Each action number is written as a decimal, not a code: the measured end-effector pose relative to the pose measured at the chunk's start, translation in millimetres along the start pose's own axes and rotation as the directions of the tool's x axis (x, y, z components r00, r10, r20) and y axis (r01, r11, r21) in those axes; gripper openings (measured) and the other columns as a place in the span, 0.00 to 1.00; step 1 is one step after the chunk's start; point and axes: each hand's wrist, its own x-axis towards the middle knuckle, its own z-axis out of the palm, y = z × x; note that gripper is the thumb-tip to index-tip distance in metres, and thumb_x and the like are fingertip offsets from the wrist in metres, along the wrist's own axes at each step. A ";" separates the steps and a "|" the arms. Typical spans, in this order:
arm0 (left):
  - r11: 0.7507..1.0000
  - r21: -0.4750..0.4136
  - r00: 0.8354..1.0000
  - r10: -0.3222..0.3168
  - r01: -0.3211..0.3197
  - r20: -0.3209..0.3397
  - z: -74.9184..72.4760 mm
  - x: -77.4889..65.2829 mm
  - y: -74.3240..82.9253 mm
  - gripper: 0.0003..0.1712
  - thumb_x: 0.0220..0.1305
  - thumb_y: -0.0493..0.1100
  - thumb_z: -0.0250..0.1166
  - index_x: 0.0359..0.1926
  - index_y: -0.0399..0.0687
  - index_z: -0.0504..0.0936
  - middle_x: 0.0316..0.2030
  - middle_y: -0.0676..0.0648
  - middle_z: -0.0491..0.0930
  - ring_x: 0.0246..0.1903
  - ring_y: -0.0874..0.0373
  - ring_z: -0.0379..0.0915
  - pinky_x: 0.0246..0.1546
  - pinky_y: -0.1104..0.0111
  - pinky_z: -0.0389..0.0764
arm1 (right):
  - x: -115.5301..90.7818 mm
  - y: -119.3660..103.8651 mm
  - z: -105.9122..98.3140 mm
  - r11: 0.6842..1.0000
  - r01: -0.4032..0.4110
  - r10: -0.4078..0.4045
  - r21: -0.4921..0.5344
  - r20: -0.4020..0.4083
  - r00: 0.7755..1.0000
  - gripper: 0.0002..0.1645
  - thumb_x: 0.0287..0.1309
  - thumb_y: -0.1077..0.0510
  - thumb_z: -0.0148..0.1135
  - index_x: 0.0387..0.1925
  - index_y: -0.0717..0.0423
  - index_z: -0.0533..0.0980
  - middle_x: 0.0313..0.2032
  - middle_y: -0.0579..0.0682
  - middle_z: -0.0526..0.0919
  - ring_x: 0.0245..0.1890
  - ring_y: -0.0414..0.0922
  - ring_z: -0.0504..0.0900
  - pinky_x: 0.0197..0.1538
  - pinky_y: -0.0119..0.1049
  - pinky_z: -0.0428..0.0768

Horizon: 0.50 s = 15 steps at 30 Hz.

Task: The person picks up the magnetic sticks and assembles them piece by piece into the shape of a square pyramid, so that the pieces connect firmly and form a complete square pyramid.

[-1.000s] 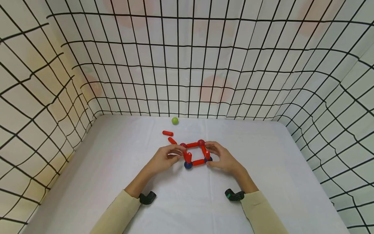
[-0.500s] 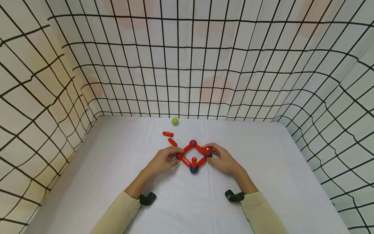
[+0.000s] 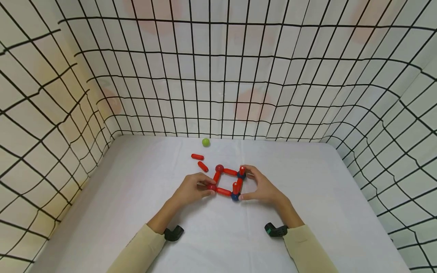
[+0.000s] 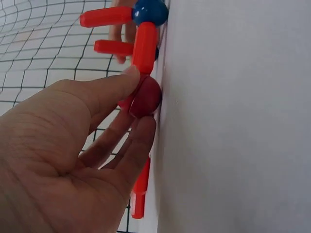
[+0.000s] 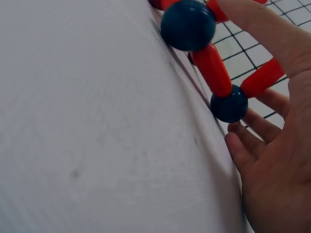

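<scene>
A four-sided frame of red magnetic rods (image 3: pixel 224 192) lies on the table. Two corners are red balls, the near-left ball (image 3: pixel 212 187) and the far-left ball (image 3: pixel 219 168). Blue balls form the right corners, near (image 3: pixel 235 196) and far (image 3: pixel 241 175), each carrying an upright red rod (image 3: pixel 235 187). My left hand (image 3: pixel 191 189) pinches the near-left red ball between thumb and fingers, as the left wrist view shows. My right hand (image 3: pixel 264 186) spreads along the right side, its thumb at the near blue corner and its loosely bent fingers (image 5: pixel 240 150) beside the far blue ball.
Two loose red rods (image 3: pixel 203 166) lie beyond the left hand, behind the frame. Farther back sits a green ball (image 3: pixel 206 142) near the table's rear edge. A black wire grid (image 3: pixel 223 81) encloses the back and sides of the white table (image 3: pixel 300 174).
The frame has turned counterclockwise, bringing the blue balls to the right side. My left hand has taken hold of a red ball; my right thumb and fingers have spread apart.
</scene>
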 end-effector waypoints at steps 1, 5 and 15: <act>1.000 0.003 1.000 0.002 -0.002 -0.001 0.6 -0.2 0.3 0.17 0.58 0.39 0.78 0.50 0.51 0.89 0.43 0.55 0.86 0.45 0.61 0.82 0.51 0.68 0.86 | 0.2 0.0 0.9 1.000 -0.003 0.003 -0.023 0.000 1.000 0.67 0.41 0.44 0.86 0.78 0.46 0.56 0.76 0.53 0.63 0.75 0.58 0.65 0.76 0.54 0.65; 1.000 0.013 1.000 0.027 -0.027 0.001 3.2 -0.5 1.2 0.16 0.56 0.43 0.80 0.47 0.53 0.89 0.38 0.56 0.86 0.41 0.61 0.82 0.48 0.68 0.87 | 1.2 0.3 5.0 0.993 -0.036 0.035 -0.111 -0.012 0.999 0.73 0.34 0.37 0.87 0.79 0.43 0.55 0.77 0.50 0.63 0.76 0.55 0.64 0.77 0.55 0.64; 1.000 0.017 1.000 0.007 -0.006 -0.013 -2.1 3.5 1.1 0.22 0.56 0.51 0.80 0.50 0.50 0.88 0.38 0.54 0.87 0.40 0.62 0.83 0.47 0.70 0.87 | 2.9 -2.3 8.2 0.972 -0.108 0.107 -0.209 -0.019 0.994 0.74 0.35 0.32 0.84 0.80 0.45 0.55 0.77 0.52 0.64 0.78 0.56 0.62 0.77 0.63 0.60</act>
